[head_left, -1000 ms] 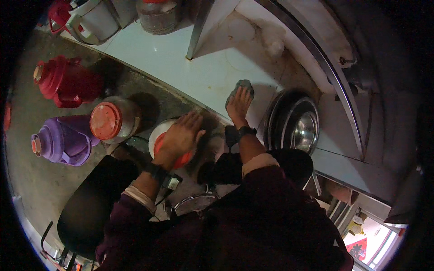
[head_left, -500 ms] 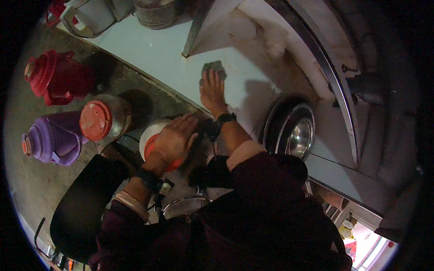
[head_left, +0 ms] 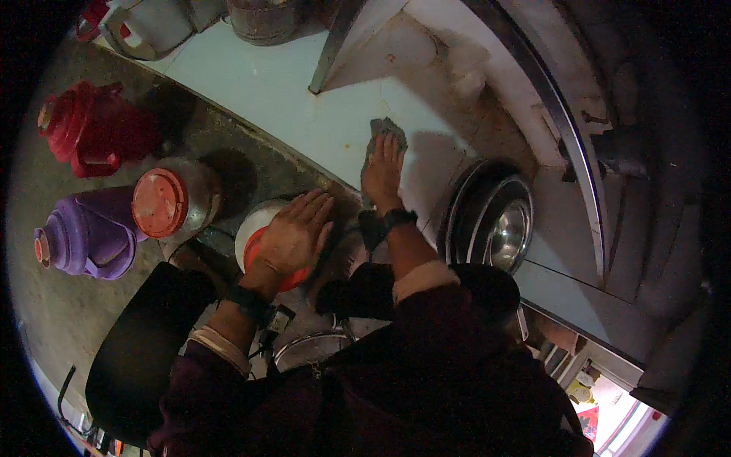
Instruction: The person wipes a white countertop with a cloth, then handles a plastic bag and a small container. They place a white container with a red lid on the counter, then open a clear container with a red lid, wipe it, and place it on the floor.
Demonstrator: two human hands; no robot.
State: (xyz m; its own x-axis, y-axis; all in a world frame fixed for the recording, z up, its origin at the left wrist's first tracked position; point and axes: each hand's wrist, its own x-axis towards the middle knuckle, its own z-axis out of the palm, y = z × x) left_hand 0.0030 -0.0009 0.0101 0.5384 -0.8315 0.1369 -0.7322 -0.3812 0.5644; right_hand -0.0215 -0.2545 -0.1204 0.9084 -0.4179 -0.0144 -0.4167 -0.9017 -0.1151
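Observation:
My right hand [head_left: 383, 172] lies flat, fingers stretched out, on a crumpled grey cloth [head_left: 387, 126] against the white tiled slab. The cloth shows past the fingertips; the rest is under the hand. My left hand [head_left: 287, 236] is open, its palm down over a white container with a red-orange lid [head_left: 253, 245]. Fingers extend past the container's right side, and I cannot tell how firmly the palm rests on it. Beside the right hand stand nested dark and shiny steel basins [head_left: 509, 228].
On the floor at left stand a red jug [head_left: 95, 128], a purple jug [head_left: 90, 230] and a metal canister with an orange lid [head_left: 161, 202]. White jugs [head_left: 152, 29] and a metal pot [head_left: 264, 18] sit at the slab's far end. A curved metal-edged panel [head_left: 567, 99] rises at right.
My right hand and the grey cloth have slid to the right across the slab, the cloth slightly farther away. My left hand stays nearly where it was.

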